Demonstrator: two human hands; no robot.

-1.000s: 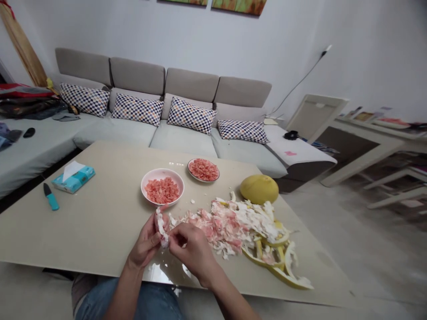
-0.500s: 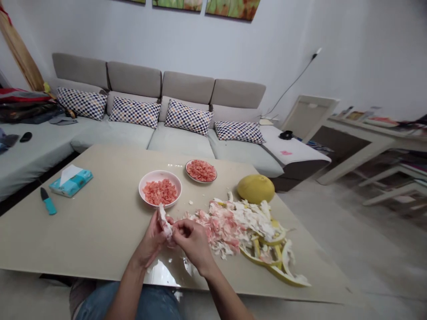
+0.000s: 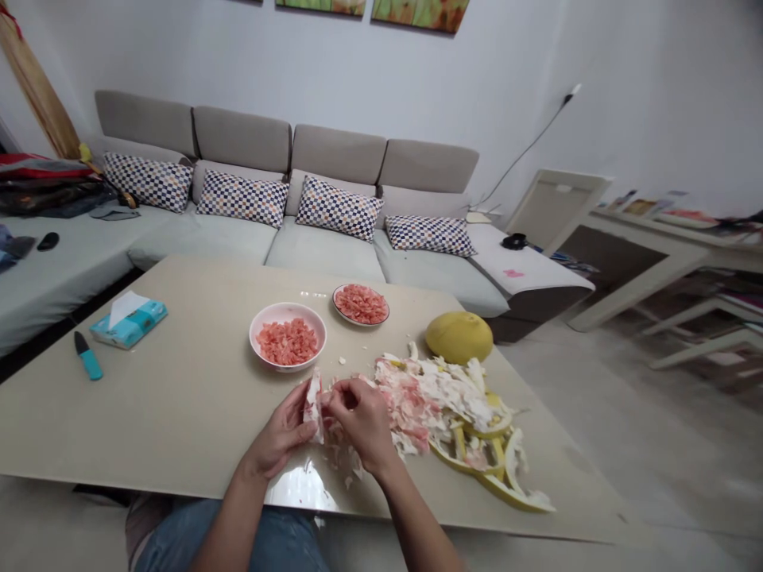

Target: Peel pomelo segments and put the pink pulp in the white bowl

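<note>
My left hand is closed around a pomelo segment with white membrane on it, held over the near part of the table. Close beside it on the right, my right hand has thumb and forefinger pinched at the segment's edge; what lies between the fingertips is too small to make out. Just beyond the hands stands a white bowl of pink pomelo pulp. Behind it to the right is a dark-rimmed plate heaped with more pulp. Peeled membrane lies in a pile right of my right hand.
A whole yellow pomelo sits behind the pile, and curved rind pieces lie at its right. On the table's left are a tissue pack and a knife with a turquoise handle. A sofa runs along the far side.
Both hands have shifted slightly right with the segment, which now stands more upright. The left hand has turned, showing more of its thumb. Bowl, plate and pile have stayed in place.
</note>
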